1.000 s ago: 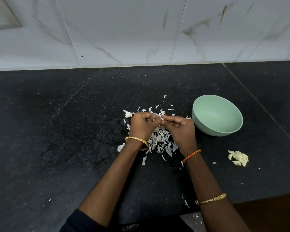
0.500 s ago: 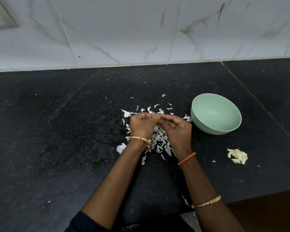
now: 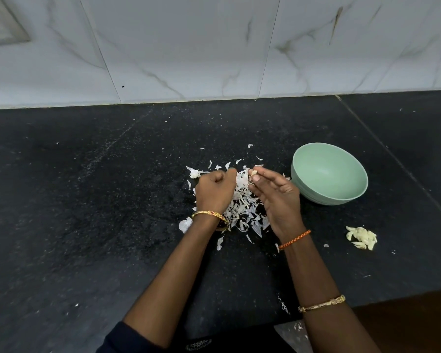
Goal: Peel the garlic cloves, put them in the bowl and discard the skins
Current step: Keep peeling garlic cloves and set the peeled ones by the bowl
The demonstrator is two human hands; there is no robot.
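Left hand (image 3: 215, 191): fisted over the skins (image 3: 242, 207), contents cannot be told. Right hand (image 3: 275, 197): a garlic clove (image 3: 253, 172) is pinched at the fingertips above the pile. Bowl (image 3: 313, 194): just beside. Peeled cloves (image 3: 362, 237): heaped farther right on the counter (image 3: 87, 212).

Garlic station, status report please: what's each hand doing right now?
Right hand pinching a clove in its fingers. Left hand curled, contents unseen. Bowl looks empty; peeled cloves beside it. Nothing blocking.

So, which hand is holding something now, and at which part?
The right hand pinches a garlic clove at its fingertips; which part of it cannot be told. The left hand is curled; its contents are hidden.
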